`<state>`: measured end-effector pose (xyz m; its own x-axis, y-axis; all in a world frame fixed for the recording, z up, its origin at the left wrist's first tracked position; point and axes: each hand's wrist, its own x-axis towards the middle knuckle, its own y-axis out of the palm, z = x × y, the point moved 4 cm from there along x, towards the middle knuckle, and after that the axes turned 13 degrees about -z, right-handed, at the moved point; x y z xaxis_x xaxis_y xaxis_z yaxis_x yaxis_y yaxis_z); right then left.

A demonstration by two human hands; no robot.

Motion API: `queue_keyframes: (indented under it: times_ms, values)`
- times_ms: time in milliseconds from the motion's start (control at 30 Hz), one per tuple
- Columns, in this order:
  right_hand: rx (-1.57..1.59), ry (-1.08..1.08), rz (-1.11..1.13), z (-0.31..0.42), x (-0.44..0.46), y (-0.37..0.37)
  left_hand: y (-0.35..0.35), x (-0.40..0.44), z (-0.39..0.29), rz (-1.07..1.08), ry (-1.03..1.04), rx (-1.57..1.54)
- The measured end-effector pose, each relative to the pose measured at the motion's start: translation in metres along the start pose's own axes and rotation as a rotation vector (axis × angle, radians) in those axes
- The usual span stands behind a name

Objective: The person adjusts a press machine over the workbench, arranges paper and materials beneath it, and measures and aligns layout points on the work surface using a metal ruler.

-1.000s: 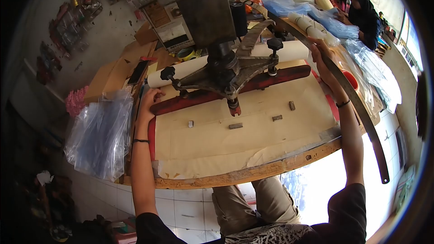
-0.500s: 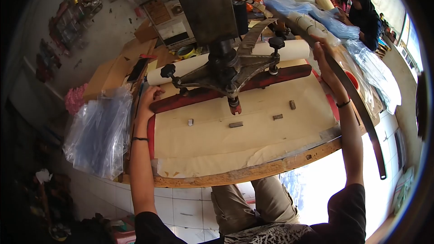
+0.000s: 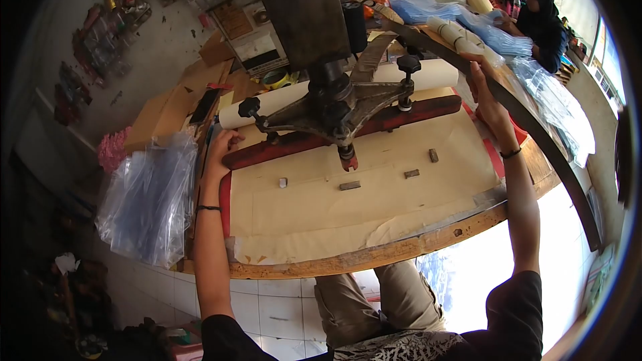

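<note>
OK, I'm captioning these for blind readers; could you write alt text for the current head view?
A person's right hand is against a long curved metal bar; their left hand is by one end of a dark red bar under a knobbed machine head. Four small blocks lie on a tan sheet.

Wooden worktop [image 3: 378, 254]: light brown, front edge worn. Large tan sheet [image 3: 301, 210] laid on top, front margin wrinkled. Red material [image 3: 225, 214] showing along sheet's left side. On sheet: small whitish block [image 3: 283, 182] at left; three small grey-brown blocks [image 3: 350, 186], set apart. Long cream roll [image 3: 431, 75] across rear.
</note>
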<state>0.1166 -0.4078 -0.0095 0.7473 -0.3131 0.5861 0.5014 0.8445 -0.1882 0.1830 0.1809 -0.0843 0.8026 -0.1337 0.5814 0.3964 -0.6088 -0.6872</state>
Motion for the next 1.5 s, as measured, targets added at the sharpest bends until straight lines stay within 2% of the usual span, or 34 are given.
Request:
queue_keyframes:
  times_ms: [133, 233, 267, 367, 533, 667, 833, 1000, 1200, 1300, 1500]
  values:
    - [0.046, -0.046, -0.054, 0.004, -0.001, 0.005, 0.0, 0.0, -0.001, -0.009, -0.034, -0.038]
    - [-0.007, -0.038, 0.038, -0.003, -0.004, 0.011, 0.002, -0.002, 0.004, -0.011, -0.019, -0.006]
    - [-0.046, -0.127, 0.012, -0.008, -0.003, 0.011, 0.003, 0.0, 0.007, -0.005, 0.001, 0.009]
    - [-0.094, -0.18, -0.045, -0.002, -0.002, 0.01, 0.004, 0.0, 0.011, -0.015, 0.022, -0.034]
    - [0.079, -0.12, -0.175, -0.008, 0.005, 0.004, 0.005, 0.001, 0.015, -0.004, 0.02, -0.029]
    - [-0.206, -0.123, -0.012, -0.028, 0.013, 0.003, 0.006, 0.0, 0.018, 0.008, 0.008, -0.03]
    - [0.04, -0.093, -0.193, -0.03, 0.016, -0.005, 0.004, 0.001, 0.015, 0.022, 0.012, 0.027]
    - [0.01, -0.126, -0.189, -0.033, 0.02, -0.008, 0.002, 0.001, 0.009, 0.032, 0.024, 0.057]
    - [-0.164, -0.258, -0.285, -0.013, 0.011, -0.013, 0.004, 0.0, 0.016, 0.02, 0.012, -0.016]
    - [-0.067, -0.222, -0.318, -0.02, 0.016, -0.014, 0.003, 0.0, 0.017, 0.009, 0.019, 0.023]
    - [-0.111, -0.187, -0.297, -0.02, 0.018, -0.017, 0.003, 0.0, 0.017, 0.016, 0.022, 0.052]
